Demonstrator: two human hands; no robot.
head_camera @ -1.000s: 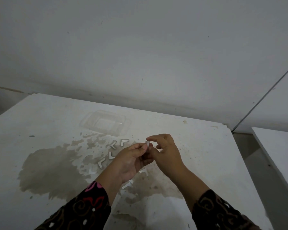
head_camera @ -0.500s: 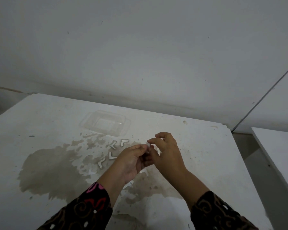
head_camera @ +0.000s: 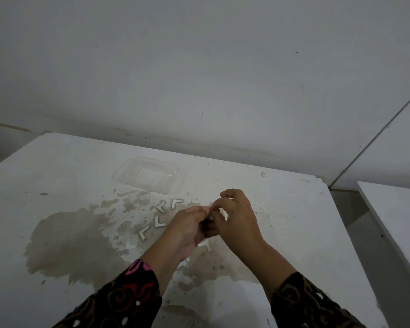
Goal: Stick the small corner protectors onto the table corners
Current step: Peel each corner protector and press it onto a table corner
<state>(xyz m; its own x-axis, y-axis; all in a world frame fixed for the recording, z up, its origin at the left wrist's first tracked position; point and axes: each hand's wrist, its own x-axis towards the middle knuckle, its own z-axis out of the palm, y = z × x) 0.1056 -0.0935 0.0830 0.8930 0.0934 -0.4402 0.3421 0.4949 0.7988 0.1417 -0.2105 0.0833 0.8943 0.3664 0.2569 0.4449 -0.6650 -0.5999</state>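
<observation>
Both hands meet above the middle of the white table. My left hand and my right hand pinch one small clear corner protector between their fingertips; most of it is hidden by the fingers. Several more L-shaped clear corner protectors lie loose on the tabletop just left of the hands, and a few peek out under my wrists. The table's far right corner is bare.
A clear plastic tray sits behind the loose protectors. A large brownish stain covers the table's left middle. A grey wall rises behind, and a second white surface stands at the right across a gap.
The hands stay in the same place; the right fingers have shifted slightly on the small protector, curling further over it. Nothing else has moved.
</observation>
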